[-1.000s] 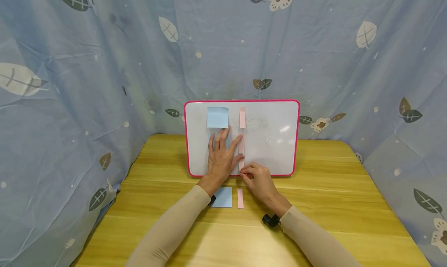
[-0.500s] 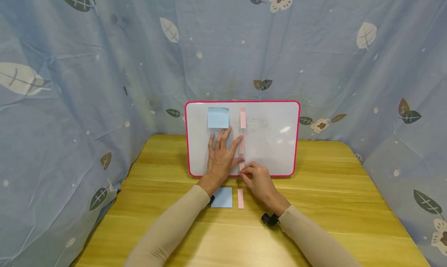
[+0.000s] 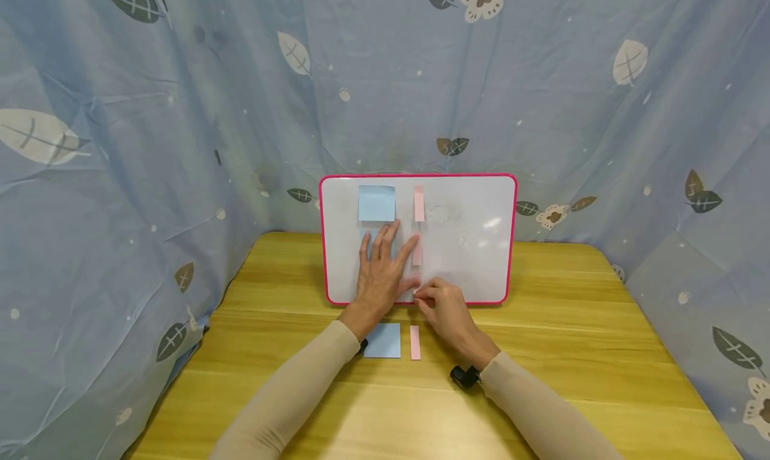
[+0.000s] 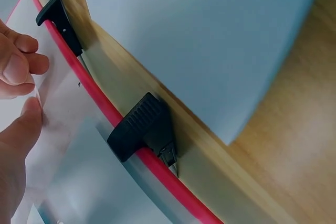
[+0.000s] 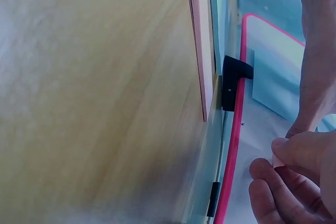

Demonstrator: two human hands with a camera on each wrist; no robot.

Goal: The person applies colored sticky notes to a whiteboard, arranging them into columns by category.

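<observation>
Here, the right hand (image 3: 446,311) pinches a narrow pink sticky note (image 5: 277,161) between thumb and fingers, low on the whiteboard (image 3: 466,259). The left hand (image 3: 379,276) rests on the whiteboard, fingers extended and spread.

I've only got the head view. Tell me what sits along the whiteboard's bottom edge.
Observer: Two black clips sit over the bottom frame; the left wrist view shows both.
Operator: Say whether the pink strip lying on the table is one sheet or several.
Observer: Several: the right wrist view shows layers along its side, so it's a stack.
Operator: Report what I'm missing behind the left hand, low on the whiteboard.
Observer: A blue note, close to the bottom frame, next to one of those clips.
</observation>
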